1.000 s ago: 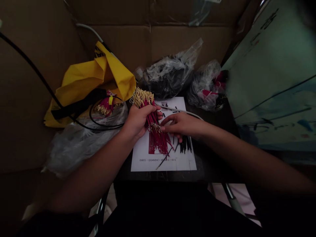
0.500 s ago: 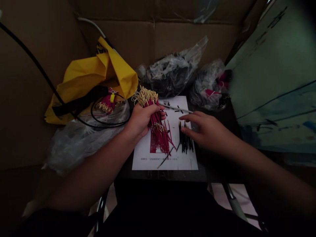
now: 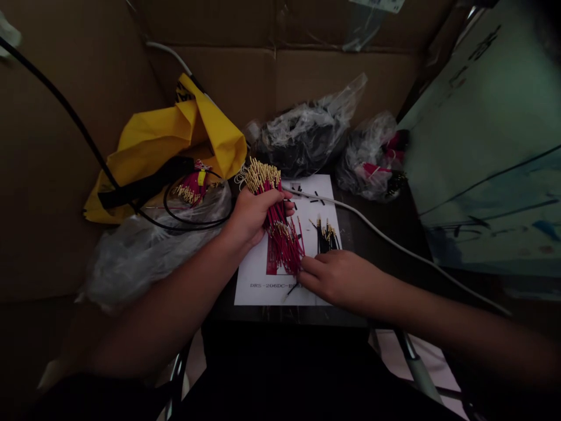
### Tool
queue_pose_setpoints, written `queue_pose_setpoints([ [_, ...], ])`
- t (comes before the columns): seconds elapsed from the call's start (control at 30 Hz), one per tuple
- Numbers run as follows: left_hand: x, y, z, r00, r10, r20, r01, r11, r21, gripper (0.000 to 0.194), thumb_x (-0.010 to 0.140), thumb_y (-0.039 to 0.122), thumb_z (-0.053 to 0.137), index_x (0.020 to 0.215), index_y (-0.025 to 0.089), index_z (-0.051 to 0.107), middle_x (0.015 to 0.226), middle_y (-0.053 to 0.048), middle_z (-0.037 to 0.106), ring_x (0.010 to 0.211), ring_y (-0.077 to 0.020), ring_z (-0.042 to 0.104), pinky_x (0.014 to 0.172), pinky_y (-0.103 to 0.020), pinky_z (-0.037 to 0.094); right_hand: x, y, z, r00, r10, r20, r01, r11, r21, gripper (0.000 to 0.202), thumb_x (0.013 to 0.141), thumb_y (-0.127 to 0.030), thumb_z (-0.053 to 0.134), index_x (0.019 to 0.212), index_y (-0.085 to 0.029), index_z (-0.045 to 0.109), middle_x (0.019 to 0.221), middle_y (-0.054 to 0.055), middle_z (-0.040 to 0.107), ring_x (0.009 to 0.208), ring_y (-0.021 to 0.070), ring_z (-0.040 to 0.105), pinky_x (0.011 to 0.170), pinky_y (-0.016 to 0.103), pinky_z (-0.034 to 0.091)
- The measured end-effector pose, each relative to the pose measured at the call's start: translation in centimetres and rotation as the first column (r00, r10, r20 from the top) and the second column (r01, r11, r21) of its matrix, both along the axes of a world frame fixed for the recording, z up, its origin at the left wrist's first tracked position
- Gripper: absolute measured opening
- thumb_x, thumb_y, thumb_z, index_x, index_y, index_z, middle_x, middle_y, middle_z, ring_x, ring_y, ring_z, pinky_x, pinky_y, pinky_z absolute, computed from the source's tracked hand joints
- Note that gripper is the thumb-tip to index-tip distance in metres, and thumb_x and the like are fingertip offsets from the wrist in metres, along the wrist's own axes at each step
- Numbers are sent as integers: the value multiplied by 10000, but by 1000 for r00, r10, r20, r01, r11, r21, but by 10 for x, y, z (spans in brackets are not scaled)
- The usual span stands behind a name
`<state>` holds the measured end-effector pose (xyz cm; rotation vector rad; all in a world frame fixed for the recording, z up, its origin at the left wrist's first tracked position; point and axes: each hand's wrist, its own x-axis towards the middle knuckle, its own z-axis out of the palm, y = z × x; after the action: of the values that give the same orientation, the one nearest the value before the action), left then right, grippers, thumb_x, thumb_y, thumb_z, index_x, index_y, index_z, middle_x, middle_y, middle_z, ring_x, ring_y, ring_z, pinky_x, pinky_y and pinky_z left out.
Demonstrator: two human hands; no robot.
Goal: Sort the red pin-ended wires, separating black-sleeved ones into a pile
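A thick bundle of red wires with gold tips (image 3: 276, 216) is gripped in my left hand (image 3: 252, 213), its tips pointing up and away. My right hand (image 3: 324, 275) is closed at the lower end of the red bundle, fingertips pinched together; what they hold is too small to tell. Just beyond it, black wires with gold tips (image 3: 326, 234) lie on a printed white sheet (image 3: 249, 289). One dark wire (image 3: 290, 290) shows partly below the red bundle. Several short black pieces (image 3: 316, 199) are scattered near the sheet's far edge.
A yellow bag (image 3: 149, 134) and crumpled clear plastic (image 3: 131, 251) are at the left, with another red bundle (image 3: 193, 186). Two plastic bags (image 3: 307, 134) (image 3: 370, 158) stand at the back. A white cable (image 3: 385, 231) crosses the dark table (image 3: 350, 316). Cardboard walls rise behind.
My right hand has moved from the black wires down and left to the lower end of the red bundle, and its fingers have closed. My left hand keeps its grip.
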<state>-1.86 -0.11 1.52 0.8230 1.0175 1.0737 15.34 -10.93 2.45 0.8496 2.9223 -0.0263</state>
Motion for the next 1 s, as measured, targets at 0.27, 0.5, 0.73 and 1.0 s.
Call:
queue_pose_setpoints([
  [0.27, 0, -1, 2, 1000, -26, 11, 27, 999, -28, 102, 632, 172, 691, 708, 112, 659, 680, -44, 672, 601, -139, 649, 572, -254, 580, -1, -5, 6, 998, -60, -2, 60, 998, 14, 122, 938, -132, 471, 945, -156, 591, 917, 63, 606, 649, 156, 533, 502, 301, 288],
  [0.5, 0, -1, 1, 999, -43, 6, 44, 997, -58, 117, 640, 177, 686, 726, 100, 669, 669, -62, 669, 583, -144, 648, 584, -267, 574, 35, -22, 18, 785, -589, -192, 573, 808, -135, 145, 915, -241, 483, 799, -186, 549, 803, 33, 564, 648, 141, 540, 576, 288, 352],
  [0.73, 0, -4, 1, 998, -61, 25, 63, 995, -72, 130, 631, 186, 693, 731, 105, 667, 627, -42, 662, 582, -145, 647, 574, -264, 566, 32, -27, -11, 565, -808, -163, 793, 587, -162, 246, 937, -342, 478, 765, -190, 565, 771, 24, 569, 593, 142, 518, 530, 285, 280],
  [1.0, -2, -5, 4, 994, -93, 49, 98, 989, -107, 140, 648, 187, 678, 754, 95, 679, 628, -49, 670, 543, -135, 646, 531, -237, 551, 10, -11, 7, 817, -519, -252, 527, 849, -42, 242, 944, -321, 523, 918, -151, 693, 981, 131, 596, 900, 248, 520, 786, 372, 421],
])
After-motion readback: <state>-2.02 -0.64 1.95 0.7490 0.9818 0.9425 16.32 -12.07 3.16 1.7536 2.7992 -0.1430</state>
